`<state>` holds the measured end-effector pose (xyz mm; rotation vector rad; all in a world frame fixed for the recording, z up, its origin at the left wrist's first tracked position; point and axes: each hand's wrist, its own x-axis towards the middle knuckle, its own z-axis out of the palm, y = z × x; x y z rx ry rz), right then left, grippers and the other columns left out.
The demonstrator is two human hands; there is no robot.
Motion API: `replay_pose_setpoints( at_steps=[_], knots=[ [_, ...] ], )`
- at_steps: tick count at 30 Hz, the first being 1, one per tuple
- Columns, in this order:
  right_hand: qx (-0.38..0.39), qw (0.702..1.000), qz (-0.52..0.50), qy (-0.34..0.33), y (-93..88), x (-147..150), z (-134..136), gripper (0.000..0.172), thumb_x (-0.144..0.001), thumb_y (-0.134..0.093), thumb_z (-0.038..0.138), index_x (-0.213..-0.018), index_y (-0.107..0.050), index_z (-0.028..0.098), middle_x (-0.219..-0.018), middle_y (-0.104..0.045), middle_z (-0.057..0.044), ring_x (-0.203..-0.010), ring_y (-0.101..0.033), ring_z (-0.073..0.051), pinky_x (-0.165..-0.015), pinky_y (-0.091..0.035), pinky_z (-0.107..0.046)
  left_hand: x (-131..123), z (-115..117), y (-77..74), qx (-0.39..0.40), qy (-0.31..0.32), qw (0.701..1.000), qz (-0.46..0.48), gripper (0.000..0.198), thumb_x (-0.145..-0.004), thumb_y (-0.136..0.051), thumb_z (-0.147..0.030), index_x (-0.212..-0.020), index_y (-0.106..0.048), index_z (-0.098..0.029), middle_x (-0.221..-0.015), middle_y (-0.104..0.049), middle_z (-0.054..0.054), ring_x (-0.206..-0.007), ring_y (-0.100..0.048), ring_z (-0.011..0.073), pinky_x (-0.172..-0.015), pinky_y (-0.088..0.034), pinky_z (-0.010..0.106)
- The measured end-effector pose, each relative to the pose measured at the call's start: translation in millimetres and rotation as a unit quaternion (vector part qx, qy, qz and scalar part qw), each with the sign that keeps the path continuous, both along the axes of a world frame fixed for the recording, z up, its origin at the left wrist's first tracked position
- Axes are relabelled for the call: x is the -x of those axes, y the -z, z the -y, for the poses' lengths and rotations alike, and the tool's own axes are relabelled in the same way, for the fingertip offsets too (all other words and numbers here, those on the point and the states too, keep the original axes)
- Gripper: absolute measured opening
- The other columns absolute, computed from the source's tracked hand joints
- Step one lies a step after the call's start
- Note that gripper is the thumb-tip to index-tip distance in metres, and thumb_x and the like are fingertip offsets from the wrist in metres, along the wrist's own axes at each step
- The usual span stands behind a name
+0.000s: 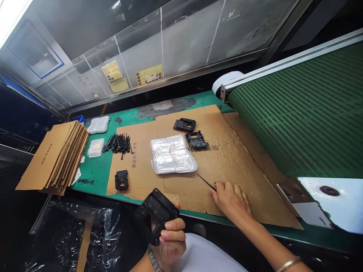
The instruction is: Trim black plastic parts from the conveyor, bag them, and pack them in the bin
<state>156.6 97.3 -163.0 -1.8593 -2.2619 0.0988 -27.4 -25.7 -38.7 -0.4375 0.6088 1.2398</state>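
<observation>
My left hand (172, 236) is closed around the edge of a black plastic housing (163, 206) with a rectangular opening, raised in front of the table's near edge. My right hand (231, 198) lies low over the cardboard sheet (235, 158), its fingers closed on a thin black pointed tool (206, 182) whose exact kind I cannot make out. Left of that tool's tip sits a stack of clear plastic bags (171, 155). Two more black plastic parts, a flat one (185, 124) and an open-framed one (196, 139), lie behind the bags. A smaller black part (121, 180) rests near the front left.
A pile of black cable ties (118, 144) lies at the left, beside small clear bags (95, 147) and a clear packet (98, 124). Folded cardboard (56, 155) is stacked at the far left. A green conveyor belt (306, 105) rises on the right.
</observation>
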Motion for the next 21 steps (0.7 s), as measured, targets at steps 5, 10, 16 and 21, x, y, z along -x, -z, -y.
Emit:
replay_pose_setpoints(
  at_steps=[5,10,16,21],
  knots=[
    [-0.125,0.942,-0.274,-0.146,-55.5,28,20,0.018,-0.085,-0.042,0.025,-0.096,-0.054,0.016,-0.083,-0.059,-0.009,-0.081,-0.055,-0.022,-0.072,-0.045,-0.034,5,-3,6.8,-0.003,-0.002,1.0,0.02,0.021,-0.078,-0.054,-0.03,-0.094,-0.062,-0.018,-0.056,-0.036,-0.005,-0.038,-0.03,-0.0015,-0.031,-0.022,0.003],
    [-0.093,0.868,-0.365,-0.324,-100.0,61,56,0.035,-0.082,-0.05,0.04,-0.109,-0.049,0.019,-0.091,-0.061,-0.009,-0.087,-0.056,-0.022,-0.076,-0.045,-0.036,5,-17,14.1,0.033,-0.001,0.999,-0.007,0.019,-0.081,-0.049,-0.03,-0.084,-0.062,-0.017,-0.065,-0.046,0.0,-0.051,-0.044,0.0059,-0.042,-0.038,0.014],
    [0.15,0.871,-0.415,-0.215,-55.6,95,49,0.033,-0.084,-0.043,0.038,-0.109,-0.049,0.017,-0.097,-0.063,-0.009,-0.088,-0.06,-0.02,-0.074,-0.049,-0.032,-3,-35,40.2,0.115,0.026,0.99,-0.078,0.026,-0.076,-0.057,-0.036,-0.071,-0.057,-0.011,-0.07,-0.056,0.007,-0.064,-0.055,0.0125,-0.06,-0.044,0.021],
    [0.246,0.897,-0.345,-0.128,-2.1,84,3,0.025,-0.081,-0.039,0.028,-0.095,-0.055,0.017,-0.079,-0.066,-0.002,-0.07,-0.062,-0.016,-0.062,-0.049,-0.027,5,-31,58.3,0.185,0.175,0.962,-0.1,0.021,-0.077,-0.049,-0.033,-0.069,-0.049,-0.013,-0.072,-0.061,0.015,-0.06,-0.059,0.0187,-0.051,-0.042,0.024]
  ],
)
